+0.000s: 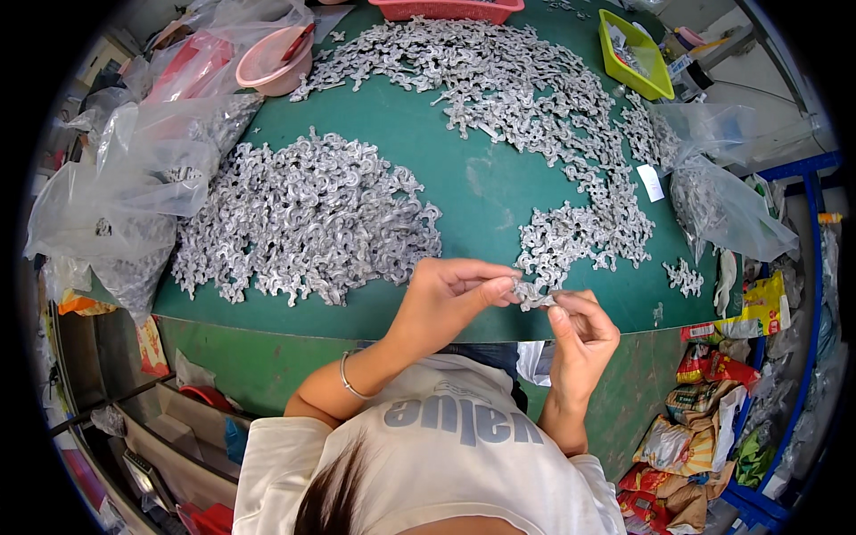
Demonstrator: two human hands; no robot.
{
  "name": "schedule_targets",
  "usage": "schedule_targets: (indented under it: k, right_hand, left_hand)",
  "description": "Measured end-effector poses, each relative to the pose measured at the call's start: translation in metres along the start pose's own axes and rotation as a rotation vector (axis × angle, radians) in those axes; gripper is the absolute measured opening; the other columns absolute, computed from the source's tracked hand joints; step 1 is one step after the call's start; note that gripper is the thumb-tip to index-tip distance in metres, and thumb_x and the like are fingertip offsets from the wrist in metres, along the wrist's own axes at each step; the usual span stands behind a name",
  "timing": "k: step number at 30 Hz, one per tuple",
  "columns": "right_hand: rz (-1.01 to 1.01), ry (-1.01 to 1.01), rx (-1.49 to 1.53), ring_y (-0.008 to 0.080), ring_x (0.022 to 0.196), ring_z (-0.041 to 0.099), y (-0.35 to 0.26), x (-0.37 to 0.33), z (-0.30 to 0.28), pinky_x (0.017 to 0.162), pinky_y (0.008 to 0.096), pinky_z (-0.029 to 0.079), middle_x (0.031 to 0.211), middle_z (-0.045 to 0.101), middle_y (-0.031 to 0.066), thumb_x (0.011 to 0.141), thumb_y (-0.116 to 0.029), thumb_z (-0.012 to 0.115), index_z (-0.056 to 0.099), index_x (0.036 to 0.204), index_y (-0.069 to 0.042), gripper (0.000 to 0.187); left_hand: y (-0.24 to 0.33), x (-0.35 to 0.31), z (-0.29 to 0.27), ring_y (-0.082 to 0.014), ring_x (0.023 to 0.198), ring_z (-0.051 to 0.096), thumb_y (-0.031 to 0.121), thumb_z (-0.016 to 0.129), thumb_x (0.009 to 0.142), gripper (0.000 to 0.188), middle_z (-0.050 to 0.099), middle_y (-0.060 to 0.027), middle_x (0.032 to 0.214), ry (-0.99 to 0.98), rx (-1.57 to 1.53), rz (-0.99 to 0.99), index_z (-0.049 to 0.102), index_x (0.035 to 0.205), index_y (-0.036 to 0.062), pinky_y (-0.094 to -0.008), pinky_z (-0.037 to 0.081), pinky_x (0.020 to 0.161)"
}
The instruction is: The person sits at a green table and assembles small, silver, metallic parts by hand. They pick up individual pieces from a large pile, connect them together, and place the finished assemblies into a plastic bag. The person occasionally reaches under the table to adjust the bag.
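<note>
Two hands of mine in there, left hand (pixel 446 299) and right hand (pixel 580 339), with at least one metal piece (pixel 532 295) between them. Two big piles, the left pile (pixel 303 214) and the curved pile (pixel 535 89), plus one small clump (pixel 684 277); way too many bits for me to count. Two baskets (one yellow-green basket (pixel 644 85), one pinkish-red basket (pixel 446 12)), one pink bowl (pixel 283 84), one white slip (pixel 650 182). Clear bags (pixel 134 169): several, overlapping, no exact number.
</note>
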State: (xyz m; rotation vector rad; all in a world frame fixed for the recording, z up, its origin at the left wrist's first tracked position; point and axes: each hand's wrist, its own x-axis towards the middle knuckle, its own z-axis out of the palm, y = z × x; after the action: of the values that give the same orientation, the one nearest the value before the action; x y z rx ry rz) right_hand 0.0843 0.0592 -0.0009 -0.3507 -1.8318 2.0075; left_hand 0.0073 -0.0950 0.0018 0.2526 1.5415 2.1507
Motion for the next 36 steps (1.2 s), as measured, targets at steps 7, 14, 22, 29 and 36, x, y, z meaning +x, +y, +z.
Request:
schedule_targets:
  k: [7,14,22,29,36]
  right_hand:
    - [0.123,-0.085,0.319,0.0164,0.076,0.056,0.001,0.006,-0.002,0.068,0.0283,0.05,0.082,0.055,0.0115,0.075,0.009,0.058,0.059,0.087,0.008,0.012]
    - [0.221,-0.07,0.419,0.018,0.077,0.057,0.002,0.006,-0.003,0.075,0.0332,0.052,0.082,0.053,0.0114,0.077,0.009,0.055,0.059,0.087,0.008,0.012]
    - [0.225,-0.07,0.434,0.0174,0.078,0.057,0.0,0.005,-0.003,0.075,0.0329,0.053,0.084,0.053,0.0109,0.077,0.008,0.055,0.058,0.087,0.008,0.011]
    - [0.215,-0.045,0.431,0.0163,0.077,0.058,0.002,0.005,-0.005,0.074,0.0317,0.053,0.085,0.052,0.01,0.077,0.007,0.056,0.058,0.088,0.007,0.011]
    - [-0.021,0.139,0.152,0.0188,0.08,0.058,0.005,0.004,0.003,0.074,0.0304,0.051,0.086,0.052,0.0109,0.076,0.009,0.057,0.054,0.094,0.009,0.017]
  left_hand:
    - [0.0,0.003,-0.003,-0.0202,0.073,0.063,0.009,0.059,0.081,0.02,0.063,-0.0172,0.08,-0.048,-0.144,-0.088,0.061,0.091,-0.0087,-0.028,0.053,0.068]
    - [-0.004,0.005,-0.006,-0.021,0.072,0.064,0.011,0.061,0.08,0.022,0.063,-0.0179,0.079,-0.068,-0.204,-0.159,0.061,0.09,-0.0082,-0.0287,0.053,0.067]
    - [-0.01,0.009,-0.01,-0.0227,0.073,0.064,0.01,0.063,0.079,0.022,0.063,-0.0186,0.082,-0.106,-0.288,-0.273,0.061,0.091,-0.0083,-0.0296,0.054,0.067]
    - [-0.023,0.012,-0.009,-0.0223,0.075,0.064,0.008,0.062,0.079,0.021,0.063,-0.0179,0.084,-0.135,-0.418,-0.318,0.061,0.092,-0.0079,-0.0295,0.054,0.069]
    - [-0.015,0.013,0.003,-0.0211,0.089,0.06,0.016,0.058,0.083,0.032,0.059,-0.0169,0.099,-0.146,-0.401,-0.217,0.053,0.106,-0.0056,-0.03,0.051,0.078]
